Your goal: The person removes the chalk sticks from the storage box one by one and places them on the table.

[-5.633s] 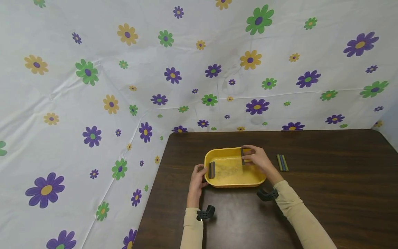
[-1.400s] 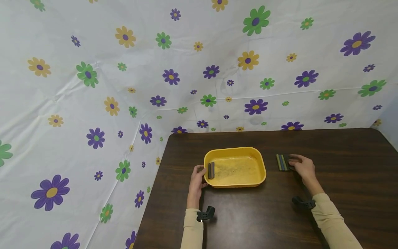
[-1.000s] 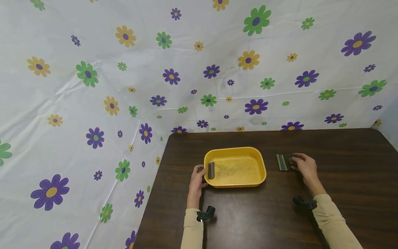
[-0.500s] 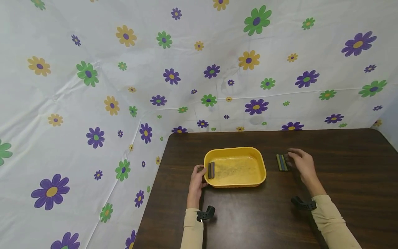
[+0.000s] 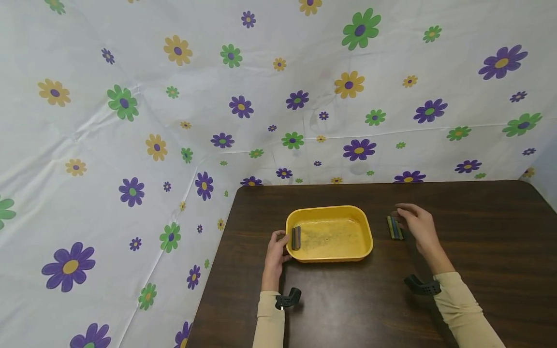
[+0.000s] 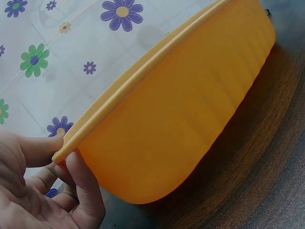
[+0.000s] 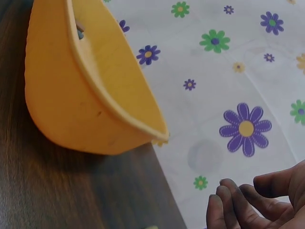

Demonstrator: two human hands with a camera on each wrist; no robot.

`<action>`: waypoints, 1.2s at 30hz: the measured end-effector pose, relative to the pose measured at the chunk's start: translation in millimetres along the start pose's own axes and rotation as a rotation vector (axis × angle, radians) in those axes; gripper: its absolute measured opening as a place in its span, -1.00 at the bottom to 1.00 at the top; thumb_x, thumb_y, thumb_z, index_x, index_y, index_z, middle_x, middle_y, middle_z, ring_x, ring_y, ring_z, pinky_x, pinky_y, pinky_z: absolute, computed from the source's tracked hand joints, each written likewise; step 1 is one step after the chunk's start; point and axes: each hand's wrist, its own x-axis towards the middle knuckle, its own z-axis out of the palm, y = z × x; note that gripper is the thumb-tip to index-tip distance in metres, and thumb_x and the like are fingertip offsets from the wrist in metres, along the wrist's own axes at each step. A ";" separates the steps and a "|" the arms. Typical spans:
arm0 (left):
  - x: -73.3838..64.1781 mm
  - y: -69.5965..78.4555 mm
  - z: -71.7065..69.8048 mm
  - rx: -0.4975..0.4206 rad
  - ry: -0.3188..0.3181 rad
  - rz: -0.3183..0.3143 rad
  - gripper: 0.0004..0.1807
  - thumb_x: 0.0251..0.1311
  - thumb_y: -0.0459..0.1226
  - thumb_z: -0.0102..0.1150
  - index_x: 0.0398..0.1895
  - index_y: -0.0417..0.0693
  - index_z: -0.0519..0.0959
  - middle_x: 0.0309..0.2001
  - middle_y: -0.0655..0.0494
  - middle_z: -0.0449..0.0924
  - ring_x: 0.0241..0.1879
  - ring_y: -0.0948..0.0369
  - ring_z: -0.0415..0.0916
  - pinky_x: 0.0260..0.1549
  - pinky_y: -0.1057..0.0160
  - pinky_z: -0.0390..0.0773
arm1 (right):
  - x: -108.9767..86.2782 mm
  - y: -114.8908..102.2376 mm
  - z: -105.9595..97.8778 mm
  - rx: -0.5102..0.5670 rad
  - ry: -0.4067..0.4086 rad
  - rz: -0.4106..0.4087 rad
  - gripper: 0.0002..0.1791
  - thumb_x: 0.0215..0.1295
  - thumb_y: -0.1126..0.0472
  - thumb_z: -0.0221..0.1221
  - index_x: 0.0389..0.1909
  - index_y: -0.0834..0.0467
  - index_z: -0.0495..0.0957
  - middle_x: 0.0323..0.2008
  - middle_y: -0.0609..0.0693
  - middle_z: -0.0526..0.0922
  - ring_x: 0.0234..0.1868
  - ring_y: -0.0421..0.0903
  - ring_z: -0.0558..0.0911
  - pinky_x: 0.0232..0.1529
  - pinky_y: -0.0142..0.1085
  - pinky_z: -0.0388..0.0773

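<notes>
My left hand [image 5: 274, 254] pinches the left end of a yellow plastic tray [image 5: 332, 259]; in the left wrist view, the thumb and fingers grip its rim [image 6: 109, 102]. Two dark chalk-like sticks [image 5: 296, 238] lie side by side inside the tray's left end. To the right of the tray, green and blue chalk-like sticks [image 5: 394, 231] lie together on the table, partly covered by my right hand [image 5: 419, 227] above them. In the right wrist view, that hand's fingers are loosely bent with dark-stained fingertips and nothing visible between them. A dark stick beside the group cannot be made out.
The dark wooden table [image 5: 339, 309] extends around the tray, with its far edge against a white flower-printed sheet [image 5: 278, 96]. The sheet also runs along the left side. Black wrist cameras are strapped over both sleeves.
Earlier my right hand held a dark stick over the tray, then brought it beside the green and blue sticks. It has since lifted off and shifted slightly left. My left hand stayed on the tray.
</notes>
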 end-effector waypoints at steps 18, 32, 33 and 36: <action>-2.7 0.9 0.1 0.005 0.008 0.015 -0.59 0.54 -0.16 0.11 0.25 -0.23 0.39 -0.14 -0.20 0.58 -0.41 0.18 0.52 -0.50 0.26 0.49 | -0.5 -23.0 34.6 0.006 -0.080 0.018 -0.49 0.68 0.11 -0.04 0.37 0.43 0.38 0.10 0.37 0.62 -0.18 -0.29 0.67 -0.10 -0.40 0.64; -3.6 2.9 -0.4 -0.001 -0.004 -0.005 -0.64 0.54 -0.21 0.10 0.23 -0.22 0.40 -0.11 -0.26 0.57 -0.39 0.18 0.53 -0.47 0.24 0.50 | -4.2 -32.3 59.3 0.024 -0.139 0.035 -0.51 0.68 0.12 -0.03 0.36 0.41 0.39 0.14 0.39 0.61 0.10 0.20 0.64 0.08 -0.15 0.63; -5.3 5.5 -0.4 -0.003 -0.010 -0.006 -0.65 0.54 -0.23 0.09 0.23 -0.24 0.40 -0.11 -0.28 0.57 -0.38 0.17 0.54 -0.46 0.23 0.51 | -4.7 -32.8 60.9 0.028 -0.147 0.034 -0.51 0.67 0.12 -0.02 0.36 0.42 0.39 0.14 0.39 0.61 0.10 0.20 0.64 0.08 -0.15 0.63; -14.3 17.0 0.0 -0.006 -0.032 -0.005 -0.67 0.55 -0.27 0.06 0.22 -0.29 0.39 -0.09 -0.34 0.55 -0.37 0.14 0.55 -0.43 0.20 0.53 | -6.1 -34.1 65.8 0.045 -0.164 0.034 -0.52 0.66 0.14 0.00 0.35 0.42 0.40 0.11 0.38 0.63 0.05 0.14 0.67 0.05 -0.15 0.65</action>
